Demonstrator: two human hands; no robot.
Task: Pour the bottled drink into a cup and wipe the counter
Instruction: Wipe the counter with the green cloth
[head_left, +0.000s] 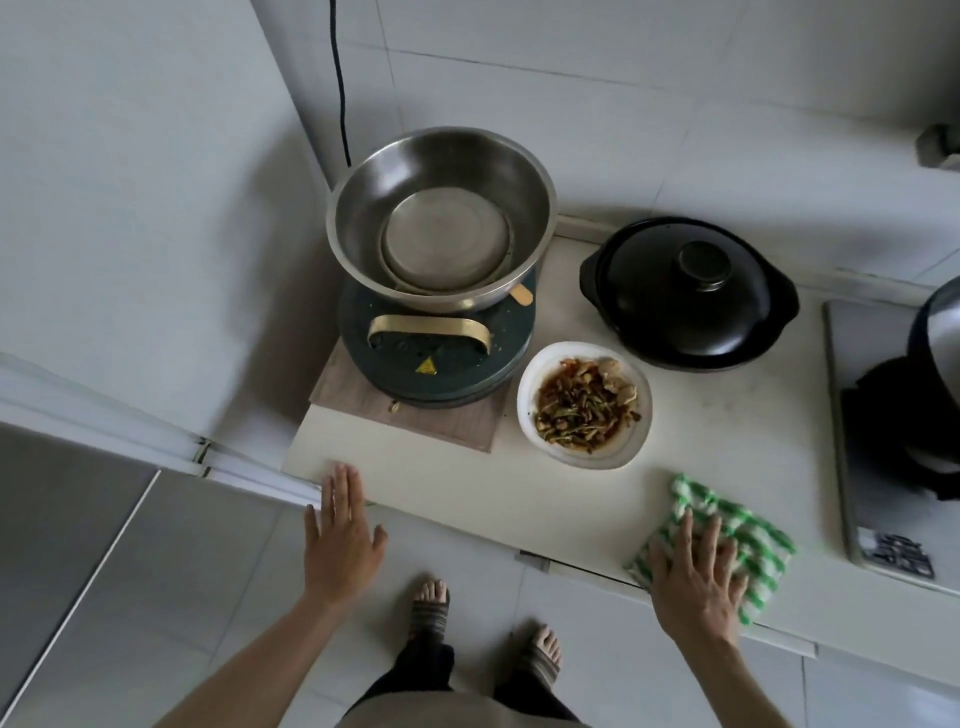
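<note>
The worktop (519, 499) is smooth, matt cream. At its back left corner a brushed steel bowl (439, 218) gleams above a wood-grain board (410, 415). Right of the bowl sits a glossy black ceramic pot (685, 291). Near the worktop's front edge lies a nubbly green-and-white cloth (737, 525).

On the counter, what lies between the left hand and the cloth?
Head view: only bare counter between the left hand and the green-striped cloth.

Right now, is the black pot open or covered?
Covered. The black pot has its lid seated on top, knob upward; its contents cannot be seen.
</note>
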